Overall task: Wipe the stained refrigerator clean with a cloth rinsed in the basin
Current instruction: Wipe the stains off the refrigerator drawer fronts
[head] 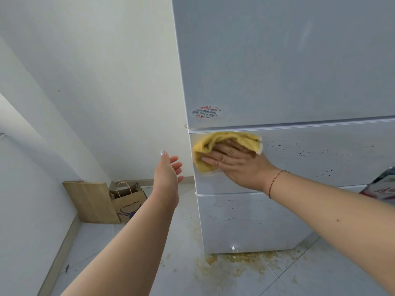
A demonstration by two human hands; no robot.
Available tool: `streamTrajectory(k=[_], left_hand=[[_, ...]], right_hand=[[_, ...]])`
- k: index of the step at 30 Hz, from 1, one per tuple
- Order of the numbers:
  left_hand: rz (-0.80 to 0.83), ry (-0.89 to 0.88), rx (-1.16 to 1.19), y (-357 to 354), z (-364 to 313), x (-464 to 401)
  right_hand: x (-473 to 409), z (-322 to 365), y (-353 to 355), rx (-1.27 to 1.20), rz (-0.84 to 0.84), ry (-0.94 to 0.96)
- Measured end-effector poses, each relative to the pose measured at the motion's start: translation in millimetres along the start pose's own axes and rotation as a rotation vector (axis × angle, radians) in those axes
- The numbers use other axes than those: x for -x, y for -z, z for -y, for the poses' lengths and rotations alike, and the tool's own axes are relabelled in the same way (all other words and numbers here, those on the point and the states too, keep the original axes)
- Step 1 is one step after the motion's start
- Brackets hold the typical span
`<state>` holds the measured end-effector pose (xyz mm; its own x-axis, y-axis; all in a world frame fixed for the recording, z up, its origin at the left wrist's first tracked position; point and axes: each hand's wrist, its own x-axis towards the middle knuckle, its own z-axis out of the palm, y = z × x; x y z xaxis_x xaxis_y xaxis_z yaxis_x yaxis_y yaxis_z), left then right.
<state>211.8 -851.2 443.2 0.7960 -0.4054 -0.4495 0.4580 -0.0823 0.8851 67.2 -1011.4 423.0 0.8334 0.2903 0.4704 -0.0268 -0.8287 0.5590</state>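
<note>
A pale grey refrigerator (288, 60) fills the right half of the view. Dark specks (316, 154) dot its middle door, and fainter ones mark the bottom door (235, 218). My right hand (239, 165) presses a crumpled yellow cloth (213, 146) flat against the top left corner of the middle door. Empty, with fingers spread, my left hand (168, 174) hovers just left of the fridge's edge, apart from it. No basin is in view.
A brown paper bag (128, 201) and a wooden board (92, 201) lean in the floor corner at left. Yellowish grime (235, 263) is spread on the floor tiles under the fridge. A red and white object (384, 189) pokes in at the right edge.
</note>
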Motion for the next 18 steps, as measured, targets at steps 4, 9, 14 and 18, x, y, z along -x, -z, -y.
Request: streamTrajectory(k=[4,9,14,18], left_hand=[[-0.026,-0.016,0.019,4.3,-5.2,3.9],[-0.048,-0.035,0.041,10.3,-1.6,6.5],[-0.067,-0.017,0.026,6.2,6.8,12.8],[-0.132,-0.005,-0.007,2.1,15.5,17.5]], right_hand=[[-27.1,-0.3,15.5,0.04,-0.05,-0.127],[-54.2,16.1,5.4,-0.001,0.077,0.018],[-54.8,18.2,-3.3,-0.2,0.171,0.03],[-29.9,43.1,2.3,-1.117,0.369,-0.415]])
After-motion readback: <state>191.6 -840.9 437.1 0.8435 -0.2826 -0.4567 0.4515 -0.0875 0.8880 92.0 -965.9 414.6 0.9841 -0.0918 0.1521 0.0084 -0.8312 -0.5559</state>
